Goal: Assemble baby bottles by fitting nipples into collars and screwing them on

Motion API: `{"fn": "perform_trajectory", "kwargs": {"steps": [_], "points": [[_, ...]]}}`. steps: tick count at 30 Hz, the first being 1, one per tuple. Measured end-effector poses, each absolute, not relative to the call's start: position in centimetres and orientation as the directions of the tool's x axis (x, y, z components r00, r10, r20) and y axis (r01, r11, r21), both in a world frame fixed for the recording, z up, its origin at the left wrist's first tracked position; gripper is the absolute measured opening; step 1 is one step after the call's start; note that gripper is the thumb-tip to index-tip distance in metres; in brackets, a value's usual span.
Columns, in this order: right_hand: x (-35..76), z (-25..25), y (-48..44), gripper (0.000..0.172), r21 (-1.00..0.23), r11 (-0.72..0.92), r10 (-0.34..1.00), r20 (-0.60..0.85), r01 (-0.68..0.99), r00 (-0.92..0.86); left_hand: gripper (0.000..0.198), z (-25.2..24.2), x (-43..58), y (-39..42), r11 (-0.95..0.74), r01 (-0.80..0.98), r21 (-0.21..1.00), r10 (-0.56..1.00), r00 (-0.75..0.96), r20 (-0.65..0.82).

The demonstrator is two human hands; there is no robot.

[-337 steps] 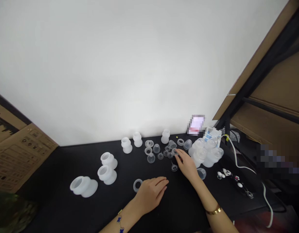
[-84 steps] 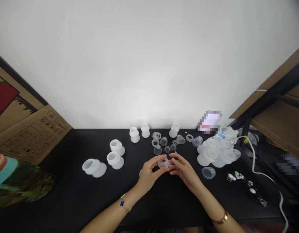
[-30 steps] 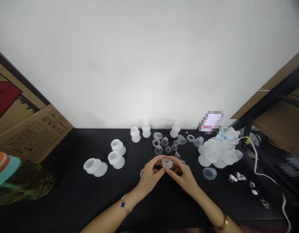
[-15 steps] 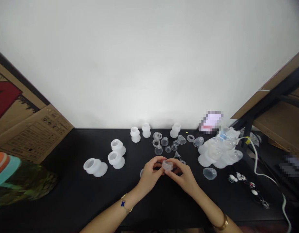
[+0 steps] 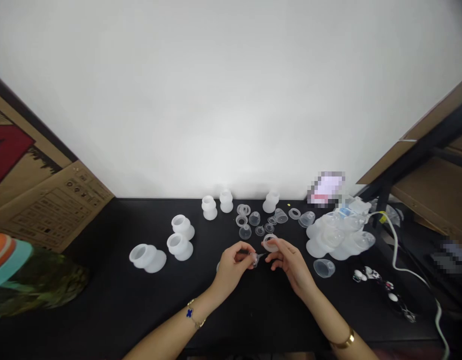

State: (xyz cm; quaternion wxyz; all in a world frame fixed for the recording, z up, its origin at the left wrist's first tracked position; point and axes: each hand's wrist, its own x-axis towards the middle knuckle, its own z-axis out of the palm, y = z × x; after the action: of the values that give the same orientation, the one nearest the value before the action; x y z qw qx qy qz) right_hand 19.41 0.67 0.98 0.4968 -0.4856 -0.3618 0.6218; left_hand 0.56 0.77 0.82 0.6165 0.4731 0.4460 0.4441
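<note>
Between the thumb and fingertips of my left hand [image 5: 234, 265] is a small clear bottle nipple [image 5: 256, 259], its thin tip pointing right. My right hand [image 5: 291, 262], just to the right, has a translucent screw ring [image 5: 270, 243] at its index finger, partly covered by the fingers. The two pieces are apart. Beyond my hands lie several loose rings [image 5: 241, 220], small clear nipples [image 5: 260, 230] and clear dome caps [image 5: 245, 231]. A clear cap [image 5: 324, 268] lies to the right of my right hand. Part of another clear piece [image 5: 217, 267] shows behind my left hand.
Several white bottles [image 5: 180, 247] stand or lie at left and along the back. A cluster of capped bottles [image 5: 341, 237] is at right, near a white cable [image 5: 395, 255] and earphones [image 5: 394, 297]. A lidded jar [image 5: 39, 280] and cardboard [image 5: 84, 205] border the left.
My hands have separated from the ring they held together. The ring has moved right and up with my right hand, while the nipple now shows in my left fingers.
</note>
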Motion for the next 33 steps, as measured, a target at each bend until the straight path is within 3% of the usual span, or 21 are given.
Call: {"fn": "perform_trajectory", "kwargs": {"steps": [6, 11, 19, 33], "points": [[19.7, 1.0, 1.1, 0.033, -0.791, -0.4, 0.912, -0.395, -0.464, -0.112, 0.03, 0.9, 0.3, 0.7, 0.269, -0.159, 0.95, 0.942, 0.246, -0.226], [19.8, 0.9, 1.5, 0.029, -0.718, -0.459, 0.879, -0.451, -0.523, -0.151, 0.035, 1.2, 0.2, 0.7, 0.241, -0.143, 0.96, 0.949, 0.242, -0.202], [19.9, 0.9, 1.3, 0.021, -0.719, -0.465, 0.878, -0.448, -0.517, -0.168, 0.046, 1.5, 0.1, 0.9, 0.264, -0.217, 0.94, 0.943, 0.263, -0.204], [20.1, 0.0, 1.4, 0.031, -0.724, -0.447, 0.892, -0.407, -0.525, -0.198, 0.047, 1.9, -0.2, 0.9, 0.283, -0.269, 0.921, 0.935, 0.293, -0.201]]}}
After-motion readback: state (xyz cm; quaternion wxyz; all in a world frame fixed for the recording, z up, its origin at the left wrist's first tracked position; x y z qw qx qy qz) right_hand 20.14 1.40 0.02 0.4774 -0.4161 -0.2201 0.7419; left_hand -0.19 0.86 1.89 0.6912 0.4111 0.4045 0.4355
